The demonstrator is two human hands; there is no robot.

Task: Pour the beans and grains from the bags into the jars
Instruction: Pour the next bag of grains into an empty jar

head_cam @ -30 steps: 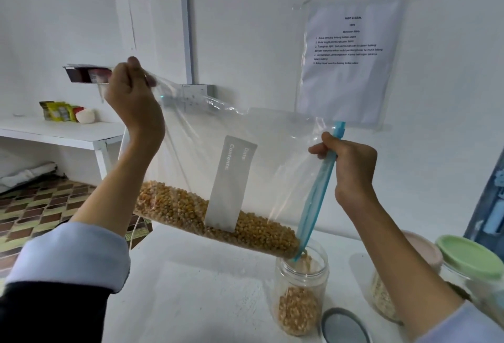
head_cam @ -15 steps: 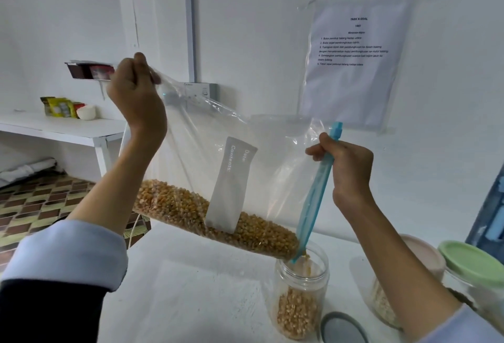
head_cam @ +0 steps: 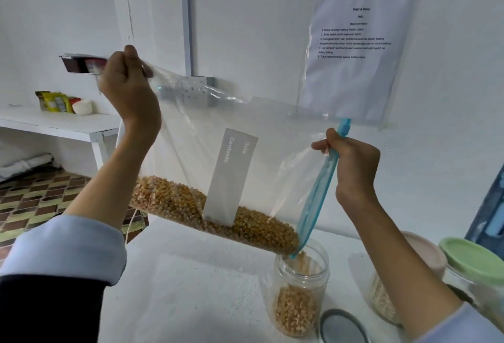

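Your left hand [head_cam: 128, 89] is up high and pinches the back corner of the clear zip bag [head_cam: 207, 138]. Your right hand [head_cam: 354, 162] grips the blue zip strip [head_cam: 317, 195] at the bag's mouth. The bag tips down to the right, and its popcorn kernels [head_cam: 215, 214] slide toward the low corner, just over the open jar [head_cam: 300, 293] on the white table [head_cam: 191, 288], already part full

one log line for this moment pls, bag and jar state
step: pouring | left hand: holds bag corner high | right hand: pinches blue zip edge | kernels: falling into open jar | jar: part full
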